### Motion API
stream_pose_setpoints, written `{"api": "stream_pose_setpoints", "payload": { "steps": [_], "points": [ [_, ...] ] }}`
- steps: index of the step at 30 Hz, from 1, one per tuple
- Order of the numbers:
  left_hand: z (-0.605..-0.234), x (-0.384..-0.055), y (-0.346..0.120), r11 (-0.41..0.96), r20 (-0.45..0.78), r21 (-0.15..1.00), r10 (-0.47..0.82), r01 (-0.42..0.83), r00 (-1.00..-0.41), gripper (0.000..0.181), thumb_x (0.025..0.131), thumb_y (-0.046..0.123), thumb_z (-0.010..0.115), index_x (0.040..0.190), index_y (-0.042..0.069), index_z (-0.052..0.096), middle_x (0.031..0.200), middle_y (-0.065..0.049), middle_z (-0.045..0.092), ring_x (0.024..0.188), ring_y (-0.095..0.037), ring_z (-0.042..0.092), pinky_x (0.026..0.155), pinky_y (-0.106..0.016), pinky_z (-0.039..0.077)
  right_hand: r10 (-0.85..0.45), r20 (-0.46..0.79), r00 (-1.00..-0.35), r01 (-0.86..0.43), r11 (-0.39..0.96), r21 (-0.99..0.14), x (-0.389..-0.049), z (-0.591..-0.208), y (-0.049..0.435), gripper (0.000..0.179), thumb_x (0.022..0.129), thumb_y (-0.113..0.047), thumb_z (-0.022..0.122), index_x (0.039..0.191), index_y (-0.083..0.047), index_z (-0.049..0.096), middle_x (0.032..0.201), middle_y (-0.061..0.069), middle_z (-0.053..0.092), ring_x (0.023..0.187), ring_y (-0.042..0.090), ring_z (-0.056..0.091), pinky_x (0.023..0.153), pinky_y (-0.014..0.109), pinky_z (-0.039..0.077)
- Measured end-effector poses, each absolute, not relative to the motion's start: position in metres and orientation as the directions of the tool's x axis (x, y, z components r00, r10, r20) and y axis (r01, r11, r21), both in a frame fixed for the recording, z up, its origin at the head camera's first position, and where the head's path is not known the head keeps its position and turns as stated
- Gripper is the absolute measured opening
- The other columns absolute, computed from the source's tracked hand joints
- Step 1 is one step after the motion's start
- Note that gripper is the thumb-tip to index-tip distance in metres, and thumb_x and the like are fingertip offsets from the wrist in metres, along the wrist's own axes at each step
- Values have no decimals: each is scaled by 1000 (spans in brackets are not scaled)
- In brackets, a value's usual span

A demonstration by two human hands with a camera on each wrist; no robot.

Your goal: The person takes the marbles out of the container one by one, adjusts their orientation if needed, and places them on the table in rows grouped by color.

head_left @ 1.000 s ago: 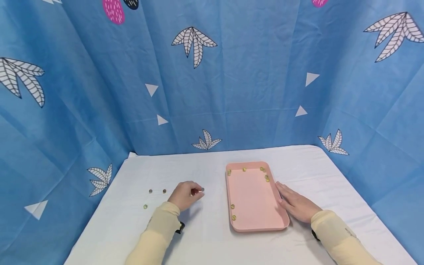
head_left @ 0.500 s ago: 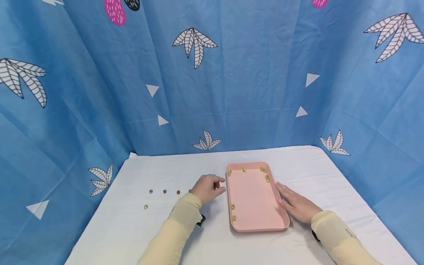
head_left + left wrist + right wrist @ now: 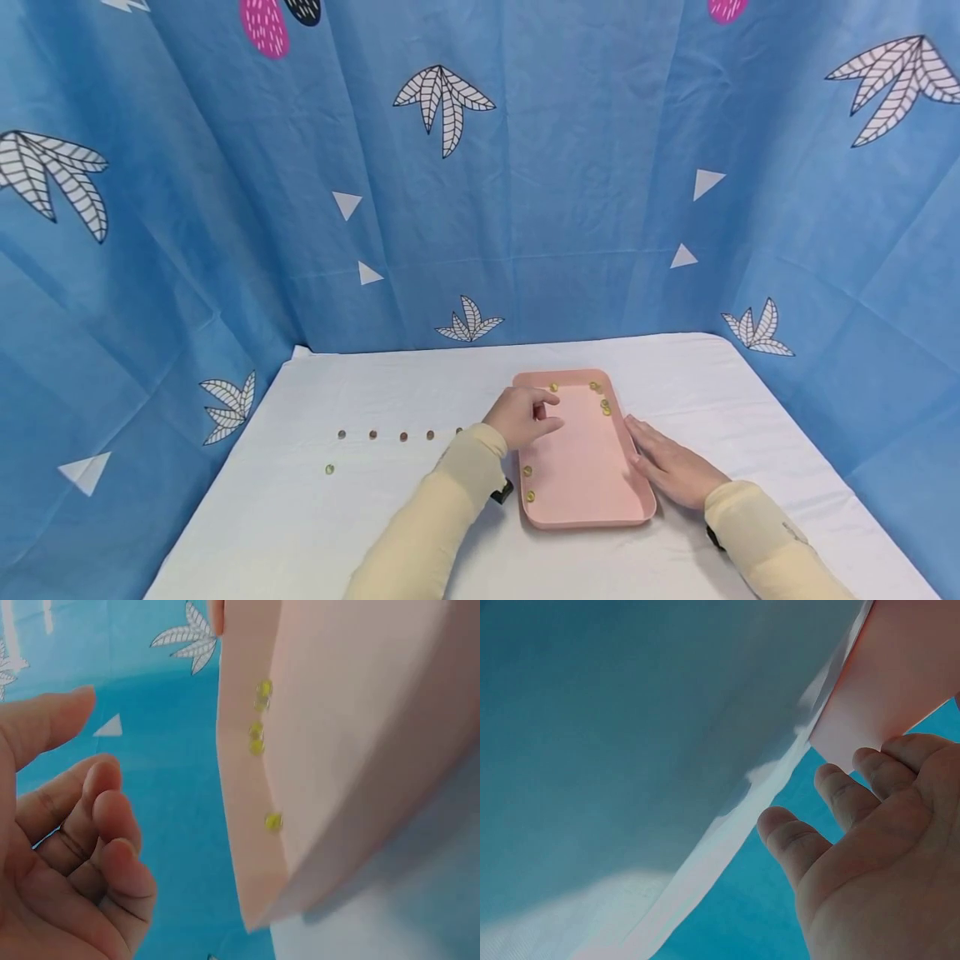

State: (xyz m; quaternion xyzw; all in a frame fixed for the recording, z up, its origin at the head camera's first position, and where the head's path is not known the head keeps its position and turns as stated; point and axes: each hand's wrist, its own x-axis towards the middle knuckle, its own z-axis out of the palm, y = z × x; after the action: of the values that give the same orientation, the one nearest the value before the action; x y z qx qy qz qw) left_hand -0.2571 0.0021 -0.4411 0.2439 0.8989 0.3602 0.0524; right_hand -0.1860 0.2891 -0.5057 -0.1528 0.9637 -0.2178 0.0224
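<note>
My left hand [image 3: 522,417] is over the left side of the pink tray [image 3: 581,467], thumb and index finger apart. In the left wrist view, the fingers of the left hand [image 3: 82,847] bend loosely with nothing between them. My right hand [image 3: 675,465] lies along the tray's right wall with its fingers extended; the right wrist view shows this hand [image 3: 885,832] beside the pink wall [image 3: 885,682]. Small, shiny yellow-green beads [image 3: 605,407] lie along the tray's inner edges, including a bead [image 3: 530,497] at the near left. Some of the far left corner is hidden by my left hand.
Left of the tray, several small dark brownish beads [image 3: 403,436] form a row on the white cloth, partly covered by my left sleeve [image 3: 442,500]. One yellow-green bead [image 3: 329,469] lies nearer than the row. A blue patterned curtain [image 3: 585,183] stands around the table's back and sides.
My left hand has travelled right, from beside a bead at the row's right end to above the tray. More of the row is uncovered. My right hand has stayed at the tray's side.
</note>
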Motion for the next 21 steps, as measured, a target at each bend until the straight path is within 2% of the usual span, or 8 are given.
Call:
{"api": "stream_pose_setpoints", "payload": {
  "steps": [9, 17, 21],
  "points": [
    [-448, -269, 42, 651, 42, 638, 505, 412, -862, 38, 85, 31, 75, 119, 16, 68, 72, 8, 55, 59, -6, 47, 56, -21, 42, -299, 19, -954, -279, 862, -423, -188, -506, 290, 62, 102, -45, 38, 153, -12, 24, 156, 12, 27, 139, 37, 28, 109, 58, 26],
    [-459, -282, 67, 672, -33, 639, 510, 374, -860, 39, 87, 32, 73, 122, 17, 67, 89, 10, 60, 74, -4, 55, 66, -23, 48, -301, 11, -954, -276, 861, -427, -187, -507, 289, 62, 102, -45, 38, 153, -12, 23, 156, 11, 26, 139, 38, 29, 108, 58, 27],
    [-466, -290, 78, 699, -67, 630, 484, 339, -873, 35, 88, 31, 72, 120, 17, 68, 91, 10, 61, 78, -4, 56, 68, -24, 49, -301, 11, -954, -276, 860, -428, -188, -508, 289, 63, 102, -45, 38, 153, -12, 23, 156, 11, 26, 139, 38, 28, 108, 58, 26]
  ]
}}
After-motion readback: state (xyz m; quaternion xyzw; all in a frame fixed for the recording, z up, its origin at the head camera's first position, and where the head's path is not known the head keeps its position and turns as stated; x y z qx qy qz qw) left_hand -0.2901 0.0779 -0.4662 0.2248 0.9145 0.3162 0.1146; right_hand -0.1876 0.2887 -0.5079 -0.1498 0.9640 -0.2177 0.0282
